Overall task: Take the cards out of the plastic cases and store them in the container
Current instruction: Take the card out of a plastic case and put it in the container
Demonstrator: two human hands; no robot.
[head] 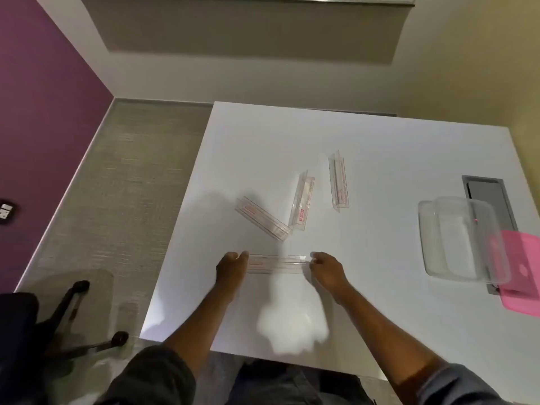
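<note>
A long clear plastic case (277, 263) with a card inside lies crosswise near the table's front. My left hand (232, 268) grips its left end and my right hand (327, 270) grips its right end. Three more clear cases with red-printed cards lie beyond it: one slanted at the left (263, 218), one in the middle (302, 201), one further right (338, 179). The clear plastic container (461, 238) stands at the right side of the table, with its pink lid (523, 273) beside it.
The white table (380, 302) ends at its left edge above grey carpet. A grey cable hatch (488, 197) is set into the table behind the container. A black office chair base (73, 325) stands on the floor at the lower left.
</note>
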